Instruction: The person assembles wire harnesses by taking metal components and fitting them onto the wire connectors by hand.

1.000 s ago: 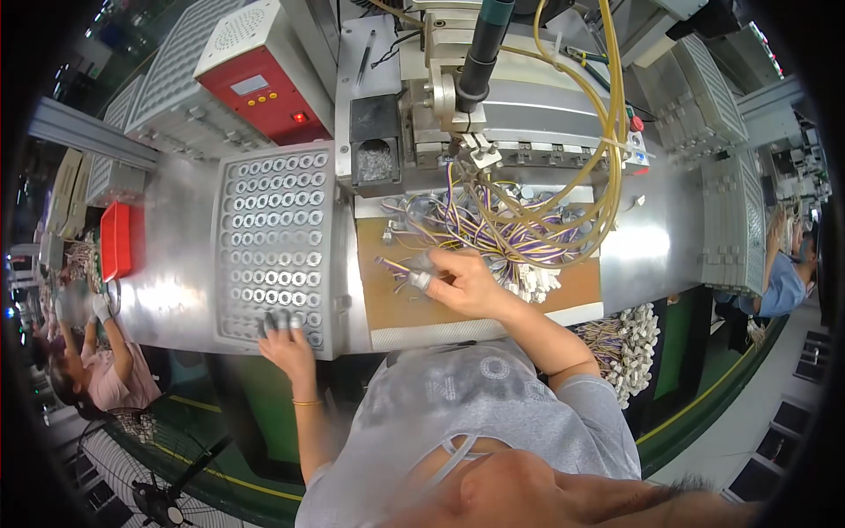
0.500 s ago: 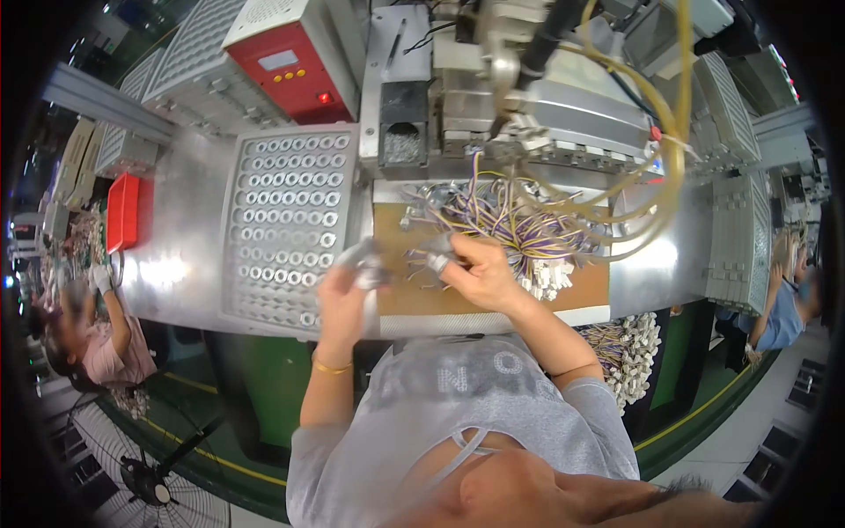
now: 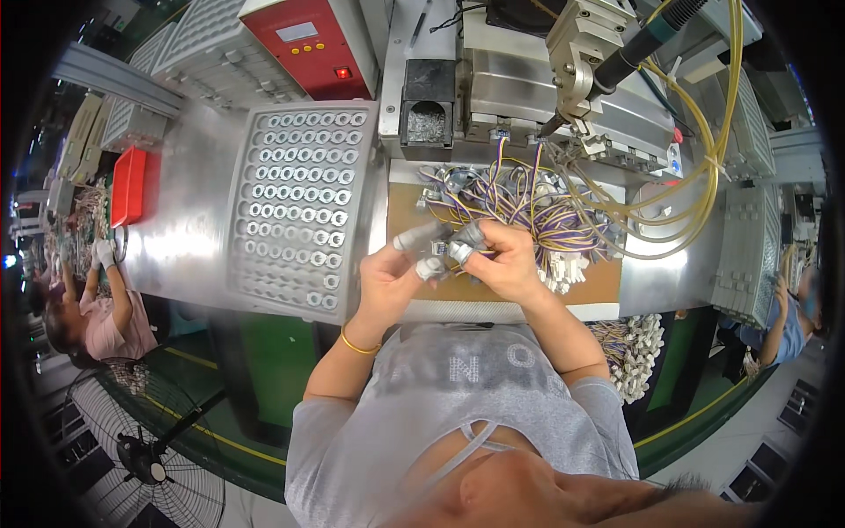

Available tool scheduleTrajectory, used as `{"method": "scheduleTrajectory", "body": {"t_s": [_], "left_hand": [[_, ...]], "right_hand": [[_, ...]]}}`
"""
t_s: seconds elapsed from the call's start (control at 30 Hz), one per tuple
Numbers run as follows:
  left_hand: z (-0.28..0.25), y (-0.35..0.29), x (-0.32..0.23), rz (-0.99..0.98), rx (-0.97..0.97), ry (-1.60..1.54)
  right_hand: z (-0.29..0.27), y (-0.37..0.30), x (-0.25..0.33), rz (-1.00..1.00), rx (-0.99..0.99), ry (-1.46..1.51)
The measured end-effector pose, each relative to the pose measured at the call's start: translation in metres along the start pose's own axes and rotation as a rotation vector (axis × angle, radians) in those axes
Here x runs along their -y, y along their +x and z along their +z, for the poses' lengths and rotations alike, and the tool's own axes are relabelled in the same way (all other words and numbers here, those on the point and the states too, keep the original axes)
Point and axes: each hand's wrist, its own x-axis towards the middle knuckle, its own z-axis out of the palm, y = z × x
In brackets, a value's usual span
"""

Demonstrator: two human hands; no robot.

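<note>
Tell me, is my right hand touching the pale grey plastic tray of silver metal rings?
Apart. The head view shows flat brown mat and your left hand between the right hand and the tray.

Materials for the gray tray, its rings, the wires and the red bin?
Tray: likely molded plastic, matte gray, with regular rounded pockets.
Rings: probably metal, shiny silver, from the bright glints.
Wires: likely plastic-insulated, yellow and purple, bending in smooth loops; core hidden.
Red bin: seems plastic, evenly colored; gloss hard to tell.
</note>
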Motion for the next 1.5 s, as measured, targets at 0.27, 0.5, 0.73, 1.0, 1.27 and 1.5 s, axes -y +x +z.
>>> {"method": "scheduleTrajectory", "body": {"t_s": [0.27,0.5,0.73,1.0,1.27,1.5], "left_hand": [[0.007,0.008,0.001,0.152,0.051,0.23],[0.021,0.026,0.004,-0.123,-0.095,-0.257],[0.047,0.045,0.023,-0.213,0.207,-0.307],[0.037,0.058,0.076,-0.044,0.196,0.161],[-0.003,0.042,0.064,0.026,0.014,0.182],[-0.016,0.019,0.082,0.062,0.06,0.567]], "right_hand": [[-0.006,0.002,0.002,-0.078,0.064,-0.27],[-0.011,0.003,0.005,0.083,-0.002,-0.047],[-0.052,-0.005,-0.015,0.239,-0.117,0.066],[-0.103,0.02,-0.055,0.077,-0.929,0.364],[-0.108,0.029,-0.06,0.076,-0.759,0.251],[-0.095,0.056,-0.06,0.024,-0.926,0.451]]}}
